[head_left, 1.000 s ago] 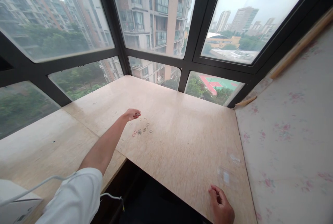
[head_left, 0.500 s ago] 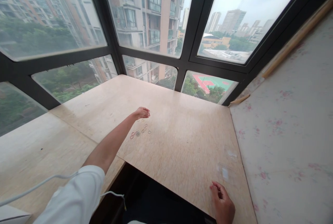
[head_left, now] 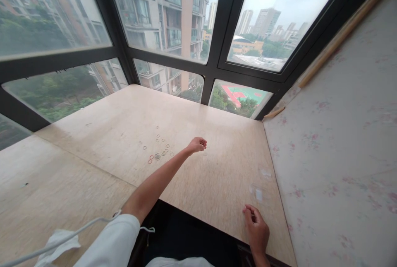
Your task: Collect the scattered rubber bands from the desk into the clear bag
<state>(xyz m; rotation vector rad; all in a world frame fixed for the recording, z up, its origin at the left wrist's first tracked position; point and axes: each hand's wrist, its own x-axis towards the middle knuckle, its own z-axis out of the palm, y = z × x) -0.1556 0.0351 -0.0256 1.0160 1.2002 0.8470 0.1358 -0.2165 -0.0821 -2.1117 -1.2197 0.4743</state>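
Several thin, pale rings lie scattered on the tabletop, with a small overlapping cluster of rings (head_left: 157, 157) among them. Two red rings (head_left: 151, 159) sit left of that cluster. To the right of the rings, my left hand (head_left: 197, 145) hovers over the table with its fingertips pinched; what they hold, if anything, is too small to make out. A faint ring-like mark (head_left: 205, 155) shows on the table just below it. Near the front edge, my right hand (head_left: 257, 227) is loosely curled, thumb against forefinger, and nothing shows in its hollow.
Clear plastic packaging (head_left: 258, 194) lies right of centre, close to the flowered wall (head_left: 325, 167). Dark-framed windows (head_left: 173, 66) close off the back. A white cable (head_left: 77, 232) runs along my left arm, above a crumpled white tissue (head_left: 63, 240). The front table edge borders a dark gap.
My left hand has moved right, away from above the scattered rings, uncovering more of them. My right hand keeps its curled shape. The view has turned slightly right.
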